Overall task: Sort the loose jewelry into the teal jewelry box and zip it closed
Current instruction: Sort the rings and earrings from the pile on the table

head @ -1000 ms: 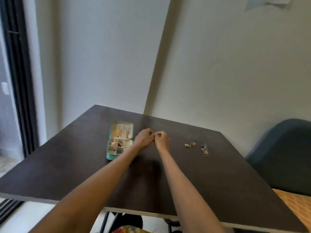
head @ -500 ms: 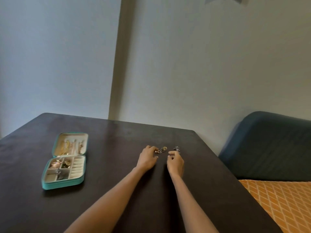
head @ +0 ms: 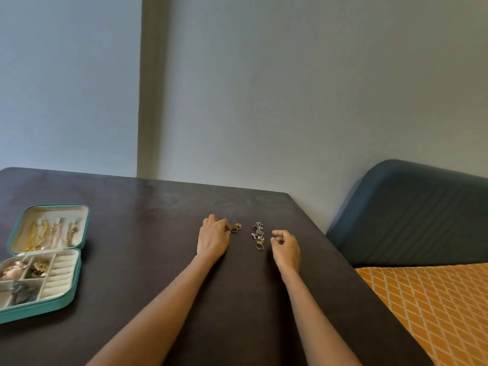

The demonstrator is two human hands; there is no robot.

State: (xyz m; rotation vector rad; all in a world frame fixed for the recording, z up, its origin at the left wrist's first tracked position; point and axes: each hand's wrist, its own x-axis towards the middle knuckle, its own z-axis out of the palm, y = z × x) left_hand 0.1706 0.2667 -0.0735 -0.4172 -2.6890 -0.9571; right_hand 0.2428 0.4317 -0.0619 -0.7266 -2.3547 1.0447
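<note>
The teal jewelry box [head: 69,299] lies open at the table's left edge. Chains hang in its lid, and small pieces sit in its tray compartments. Two gold rings [head: 235,227] lie on the dark table [head: 148,233]. My left hand [head: 213,240] rests knuckles up beside them, its fingertips pinching the nearer ring. A small cluster of silver and gold jewelry [head: 258,235] lies just to the right. My right hand [head: 286,248] hovers next to that cluster with fingers curled and apart, holding nothing.
A dark blue cushioned seat back [head: 412,215] and an orange diamond-patterned cushion [head: 433,307] sit past the table's right edge. Pale walls rise behind the table's far edge.
Both hands moved right, from beside the box to the loose jewelry, then spread apart. The view swung right with them, so the box now sits at the far left.
</note>
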